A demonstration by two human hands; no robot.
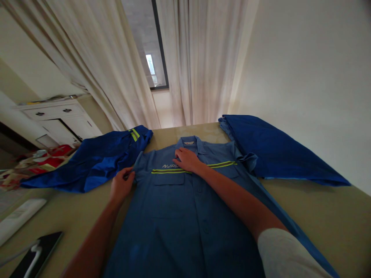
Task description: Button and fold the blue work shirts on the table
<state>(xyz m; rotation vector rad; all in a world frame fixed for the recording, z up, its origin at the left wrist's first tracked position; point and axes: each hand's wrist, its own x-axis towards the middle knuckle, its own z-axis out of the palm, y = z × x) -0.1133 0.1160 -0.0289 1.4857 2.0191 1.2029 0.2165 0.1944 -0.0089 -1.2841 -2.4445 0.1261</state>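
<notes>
A blue short-sleeved work shirt (176,208) lies front up, collar away from me, with yellow-green stripes and partly covered lettering across the chest. At its left sleeve (142,166), my left hand (123,184) is closed, thumb and fingertips pinched at the sleeve's edge. My right hand (188,159) rests on the upper chest just below the collar, its fingers stretched out and holding nothing. It hides part of the stripe and the lettering. The right sleeve (247,159) is bunched up, its opening turned outward.
Darker blue garments lie on both sides: one with a yellow-green stripe (101,162) at left, another folded (266,150) at right. A tablet or phone with a white cable (37,255) and a white long object (20,218) lie on the table (315,208) at left.
</notes>
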